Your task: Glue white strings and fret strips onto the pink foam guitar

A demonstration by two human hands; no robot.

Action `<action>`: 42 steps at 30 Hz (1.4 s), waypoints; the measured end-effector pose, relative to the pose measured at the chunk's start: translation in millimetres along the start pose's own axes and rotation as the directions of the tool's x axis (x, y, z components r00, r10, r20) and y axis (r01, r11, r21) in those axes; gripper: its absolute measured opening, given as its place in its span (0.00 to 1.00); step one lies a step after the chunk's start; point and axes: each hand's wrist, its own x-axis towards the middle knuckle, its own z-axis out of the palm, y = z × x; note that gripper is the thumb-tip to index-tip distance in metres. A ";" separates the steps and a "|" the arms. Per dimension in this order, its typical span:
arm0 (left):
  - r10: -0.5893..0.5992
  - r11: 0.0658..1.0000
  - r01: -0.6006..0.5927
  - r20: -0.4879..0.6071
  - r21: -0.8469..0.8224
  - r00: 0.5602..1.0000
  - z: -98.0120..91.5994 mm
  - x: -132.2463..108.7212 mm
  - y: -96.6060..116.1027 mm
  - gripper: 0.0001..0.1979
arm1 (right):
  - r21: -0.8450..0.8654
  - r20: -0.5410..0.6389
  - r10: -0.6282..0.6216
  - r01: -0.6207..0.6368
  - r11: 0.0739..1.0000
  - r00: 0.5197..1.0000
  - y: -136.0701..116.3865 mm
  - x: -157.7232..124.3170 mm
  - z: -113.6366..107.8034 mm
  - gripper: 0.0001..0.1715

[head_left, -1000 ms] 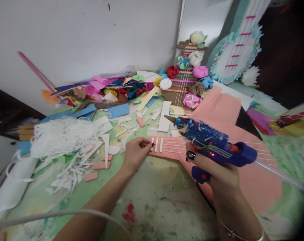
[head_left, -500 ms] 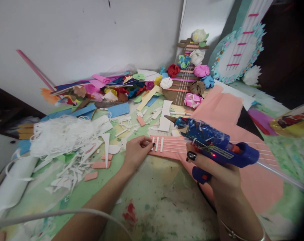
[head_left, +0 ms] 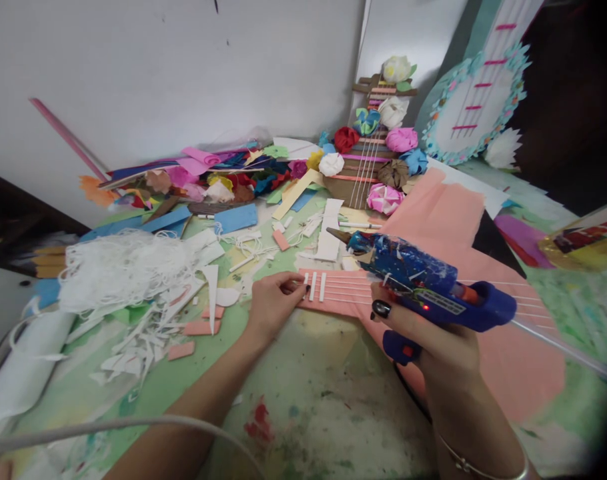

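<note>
My right hand is wrapped round a blue hot glue gun, paint-spattered, with a red light lit and a clear glue stick in its back. Its nozzle points left, above the table and apart from the work. Beneath lies a salmon-pink paper guitar with white strings along its neck. Several short white paper strips cross the strings near the neck's end. There my left hand is closed, thumb and fingers pressed together on the leftmost white strip, which they partly hide.
Tangled white string and paper scraps cover the left. Coloured crepe paper lies along the wall. A brown paper guitar with flowers and a turquoise one stand behind. A pale cable crosses the lower left foreground.
Almost nothing differs. Both hands and the glue gun keep their places, and the whole view has shifted very slightly.
</note>
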 end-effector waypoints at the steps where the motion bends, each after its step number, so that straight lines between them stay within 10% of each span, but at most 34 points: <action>1: 0.004 1.000 -0.004 0.000 0.003 1.000 0.1 0.1 -0.1 0.10 | 0.006 0.002 0.014 -0.014 1.000 1.000 -0.7 -0.2 0.3 0.09; 42: 0.240 0.938 -0.243 0.045 0.247 0.970 -0.8 1.7 -9.0 0.09 | -0.024 0.039 0.047 -0.046 0.999 0.998 1.0 0.0 -0.5 0.09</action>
